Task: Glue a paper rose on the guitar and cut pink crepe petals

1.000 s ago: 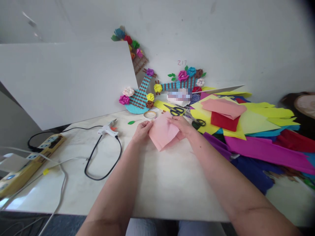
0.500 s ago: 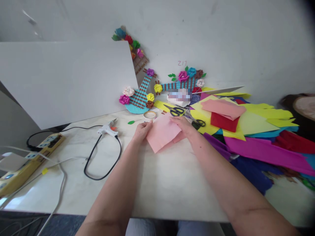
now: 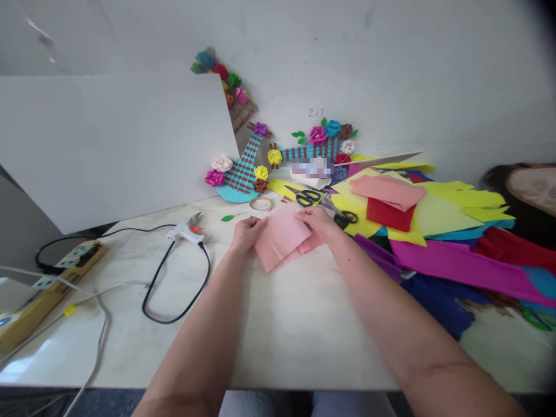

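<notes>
Folded pink crepe paper [image 3: 282, 237] is held up over the middle of the table, its lower corner pointing toward me. My left hand [image 3: 247, 234] pinches its left edge. My right hand [image 3: 316, 221] grips the upper right edge between thumb and fingers. A second pink layer shows under the right side. Just beyond the paper lie a roll of tape [image 3: 260, 204] and black-handled scissors [image 3: 308, 197]. A second dark pair of scissors [image 3: 346, 219] rests right of my right hand.
A white glue gun [image 3: 186, 230] with a looped black cord lies left, near a power strip [image 3: 56, 284]. Coloured paper sheets [image 3: 452, 255] pile up at right. Flower-trimmed paper guitars [image 3: 241, 174] lean at the back beside a white board [image 3: 117, 150].
Both hands still hold the pink crepe paper, which has bent and creased more on its left part. The whole view has shifted slightly.
</notes>
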Available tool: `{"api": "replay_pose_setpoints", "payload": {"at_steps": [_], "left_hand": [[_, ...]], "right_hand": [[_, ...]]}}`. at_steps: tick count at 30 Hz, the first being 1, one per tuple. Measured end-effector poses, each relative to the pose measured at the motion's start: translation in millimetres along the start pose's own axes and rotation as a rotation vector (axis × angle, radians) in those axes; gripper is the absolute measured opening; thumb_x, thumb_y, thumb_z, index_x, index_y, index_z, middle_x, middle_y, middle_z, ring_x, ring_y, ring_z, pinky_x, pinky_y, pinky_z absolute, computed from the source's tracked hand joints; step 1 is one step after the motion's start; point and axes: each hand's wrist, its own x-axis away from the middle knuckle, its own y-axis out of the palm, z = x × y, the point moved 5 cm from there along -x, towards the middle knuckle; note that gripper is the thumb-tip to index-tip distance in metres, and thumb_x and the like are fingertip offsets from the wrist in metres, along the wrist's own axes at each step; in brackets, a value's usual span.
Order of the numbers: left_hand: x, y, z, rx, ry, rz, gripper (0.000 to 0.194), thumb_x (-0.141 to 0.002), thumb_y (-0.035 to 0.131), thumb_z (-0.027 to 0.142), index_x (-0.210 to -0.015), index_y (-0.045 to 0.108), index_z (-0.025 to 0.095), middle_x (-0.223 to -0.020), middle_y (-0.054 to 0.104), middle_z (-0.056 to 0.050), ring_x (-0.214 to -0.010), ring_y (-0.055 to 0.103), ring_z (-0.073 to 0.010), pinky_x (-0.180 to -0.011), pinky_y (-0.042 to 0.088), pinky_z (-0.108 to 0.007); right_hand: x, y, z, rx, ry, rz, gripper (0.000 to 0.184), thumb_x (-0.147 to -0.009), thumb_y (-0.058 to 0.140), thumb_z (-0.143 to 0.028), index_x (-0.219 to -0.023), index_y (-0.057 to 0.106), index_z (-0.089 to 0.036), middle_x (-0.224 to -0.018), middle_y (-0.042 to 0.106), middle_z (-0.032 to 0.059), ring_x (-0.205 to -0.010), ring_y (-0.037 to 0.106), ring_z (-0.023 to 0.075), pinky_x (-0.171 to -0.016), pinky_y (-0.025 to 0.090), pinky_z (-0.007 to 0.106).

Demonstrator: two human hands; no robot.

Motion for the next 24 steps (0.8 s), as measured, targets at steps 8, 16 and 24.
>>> {"api": "replay_pose_setpoints", "payload": {"at_steps": [8, 16, 24], "left_hand": [[2, 6.4, 2, -0.155, 0.041, -0.074, 0.033, -0.066, 0.061, 0.049, -0.063, 0.064, 0.017, -0.056, 0.056, 0.000, -0.053, 0.045, -0.0117, -0.047, 0.030, -0.021], [1, 8.2, 1, -0.190, 0.084, -0.065, 0.026, -0.065, 0.061, 0.044, -0.062, 0.066, 0.019, -0.059, 0.060, -0.002, -0.059, 0.049, -0.0156, -0.050, 0.031, -0.023], [1, 7.6, -3, -0.090, 0.015, -0.072, 0.024, -0.059, 0.066, 0.041, -0.062, 0.064, 0.017, -0.057, 0.057, -0.001, -0.054, 0.046, -0.0131, -0.049, 0.030, -0.022]], "right_hand": [[1, -16, -25, 0.745, -0.116, 0.187, 0.023, -0.077, 0.052, -0.033, -0.067, 0.064, -0.017, -0.068, 0.064, 0.0038, -0.071, 0.058, 0.0185, -0.064, 0.041, 0.027], [10, -99, -33, 1.272, 0.305, 0.402, 0.034, -0.077, 0.055, -0.027, -0.108, 0.062, -0.013, -0.110, 0.061, 0.0196, -0.101, 0.059, 0.0274, -0.077, 0.046, 0.034], [8, -105, -8, 1.282, 0.375, 0.332, 0.037, -0.077, 0.056, -0.029, -0.110, 0.061, -0.014, -0.108, 0.061, 0.0196, -0.103, 0.059, 0.0264, -0.078, 0.047, 0.033]]}}
